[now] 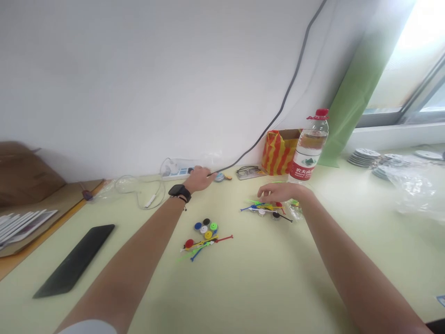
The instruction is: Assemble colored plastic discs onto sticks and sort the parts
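1 heap, plastic rods (269, 208) and discs (261, 212): on the table (250, 278), just nearside of our right hand (280, 191), the nearer; rods mostly crosswise. Right fingers loosely curled; left hand (199, 179) at the power strip (178, 174). Whether either holds anything, we cannot tell.

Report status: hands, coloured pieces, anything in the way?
Left hand at power strip, grip unclear. Right hand over far coloured pile. Near pile untouched. Bottle close behind right hand, possible obstacle.
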Demonstrator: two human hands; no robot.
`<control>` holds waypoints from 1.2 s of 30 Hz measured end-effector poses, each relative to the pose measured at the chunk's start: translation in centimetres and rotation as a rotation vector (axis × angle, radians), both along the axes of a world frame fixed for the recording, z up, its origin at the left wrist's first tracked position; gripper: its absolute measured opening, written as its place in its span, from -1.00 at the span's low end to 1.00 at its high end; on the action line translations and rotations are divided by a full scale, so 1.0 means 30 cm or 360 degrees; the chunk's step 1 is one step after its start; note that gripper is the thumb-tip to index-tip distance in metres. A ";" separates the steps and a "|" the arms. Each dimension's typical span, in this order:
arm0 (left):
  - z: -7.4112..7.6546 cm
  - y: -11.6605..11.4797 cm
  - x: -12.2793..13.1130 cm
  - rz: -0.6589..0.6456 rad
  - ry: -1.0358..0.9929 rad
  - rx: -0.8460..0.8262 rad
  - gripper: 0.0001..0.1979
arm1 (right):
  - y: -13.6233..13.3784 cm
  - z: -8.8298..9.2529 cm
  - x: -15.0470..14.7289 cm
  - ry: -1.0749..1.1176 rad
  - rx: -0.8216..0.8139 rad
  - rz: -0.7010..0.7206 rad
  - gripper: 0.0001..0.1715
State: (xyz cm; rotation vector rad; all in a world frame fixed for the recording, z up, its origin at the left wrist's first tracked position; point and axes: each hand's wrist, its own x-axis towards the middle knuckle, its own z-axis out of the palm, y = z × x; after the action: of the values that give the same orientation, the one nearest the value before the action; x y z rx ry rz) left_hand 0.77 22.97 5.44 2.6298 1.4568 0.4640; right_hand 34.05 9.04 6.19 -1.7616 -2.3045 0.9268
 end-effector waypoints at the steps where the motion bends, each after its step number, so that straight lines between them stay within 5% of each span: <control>1: 0.007 -0.004 -0.004 -0.0007 -0.0017 0.0034 -0.50 | -0.001 0.002 -0.001 0.0000 -0.0009 0.0000 -0.61; 7: 0.108 -0.095 -0.021 0.0061 -0.0658 0.0644 -0.74 | -0.016 0.036 -0.021 0.0011 -0.0073 -0.0050 -0.61; 10: 0.149 -0.178 -0.011 0.0158 -0.0952 0.0735 -0.85 | -0.025 0.070 -0.038 0.0045 0.0054 -0.0024 -0.62; 16: 0.173 -0.380 0.018 -0.0160 -0.1495 0.0252 -0.53 | -0.054 0.137 -0.104 0.0424 0.0331 0.0046 -0.44; 19: 0.188 -0.476 0.027 -0.0355 -0.1389 -0.0267 -0.66 | -0.073 0.153 -0.165 0.0850 0.0422 0.0045 -0.18; 22: 0.209 -0.538 0.030 -0.0415 -0.1248 -0.0466 -0.70 | -0.085 0.157 -0.224 0.1215 0.0457 0.0134 -0.36; 25: 0.218 -0.558 0.019 -0.0393 -0.1130 -0.0470 -0.72 | -0.087 0.153 -0.255 0.1260 0.0462 0.0206 -0.57; 36: 0.214 -0.515 -0.045 -0.0345 -0.1022 -0.0730 -0.62 | -0.085 0.134 -0.283 0.1285 0.0335 0.0194 -0.59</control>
State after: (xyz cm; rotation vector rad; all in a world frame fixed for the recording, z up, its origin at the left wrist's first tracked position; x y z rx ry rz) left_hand -0.58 7.53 11.87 1.9797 0.9250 0.7513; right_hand 25.56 6.50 10.20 -0.9148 -1.8784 1.0964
